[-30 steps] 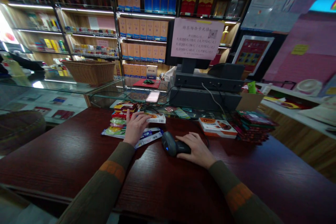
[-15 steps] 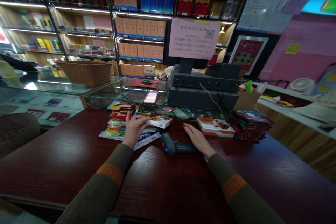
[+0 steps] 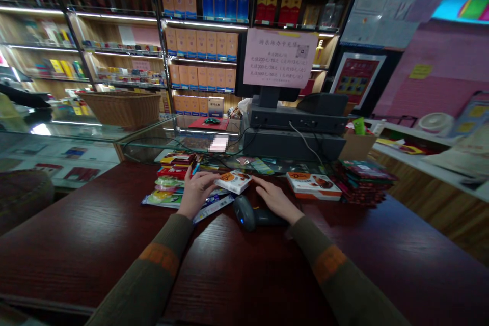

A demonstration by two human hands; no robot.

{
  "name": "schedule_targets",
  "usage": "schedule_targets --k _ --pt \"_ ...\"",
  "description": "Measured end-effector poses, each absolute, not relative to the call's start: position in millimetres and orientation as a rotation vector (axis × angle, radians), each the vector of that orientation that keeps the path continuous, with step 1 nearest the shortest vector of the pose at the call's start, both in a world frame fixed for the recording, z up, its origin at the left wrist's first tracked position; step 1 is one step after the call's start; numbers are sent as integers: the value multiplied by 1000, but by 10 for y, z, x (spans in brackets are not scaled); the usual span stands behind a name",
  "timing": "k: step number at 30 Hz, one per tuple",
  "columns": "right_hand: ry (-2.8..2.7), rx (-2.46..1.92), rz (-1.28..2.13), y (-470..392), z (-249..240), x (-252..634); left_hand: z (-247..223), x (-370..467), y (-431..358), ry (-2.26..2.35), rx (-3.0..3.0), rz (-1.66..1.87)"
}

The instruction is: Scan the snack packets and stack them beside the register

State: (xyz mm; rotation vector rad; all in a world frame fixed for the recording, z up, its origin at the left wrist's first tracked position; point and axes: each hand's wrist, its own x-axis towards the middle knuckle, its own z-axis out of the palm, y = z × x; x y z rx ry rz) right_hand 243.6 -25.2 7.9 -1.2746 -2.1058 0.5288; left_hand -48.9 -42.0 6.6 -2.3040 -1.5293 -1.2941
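My left hand [image 3: 197, 189] is closed on the left end of a small white-and-orange chocolate box [image 3: 236, 181], tilted slightly above the table. My right hand [image 3: 275, 196] has its fingers stretched out, their tips at the right corner of this box; whether they touch it I cannot tell. Under my right hand lies a dark barcode scanner [image 3: 245, 214] with a blue light, its handle partly covered. A larger chocolate box [image 3: 314, 185] rests flat to the right. Beside and behind my left hand are colourful snack packets [image 3: 165, 196] and a long blue-and-white packet [image 3: 214, 208].
A stack of dark red and green packets [image 3: 364, 183] stands at the right. Behind the table [image 3: 244, 275] are a glass display case [image 3: 153, 135], a till [image 3: 294, 140] with loose cables, and a wicker basket [image 3: 122, 108]. Shelves of boxed goods line the back.
My right hand has moved left from beside the scanner's handle to the small chocolate box. The box, in my left hand, is tipped more towards me.
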Motion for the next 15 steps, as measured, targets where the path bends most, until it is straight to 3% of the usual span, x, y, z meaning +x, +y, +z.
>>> schedule_targets --k 15 --pt "-2190 -1154 -242 -435 261 2223 96 -383 -427 -1608 -2275 -1402"
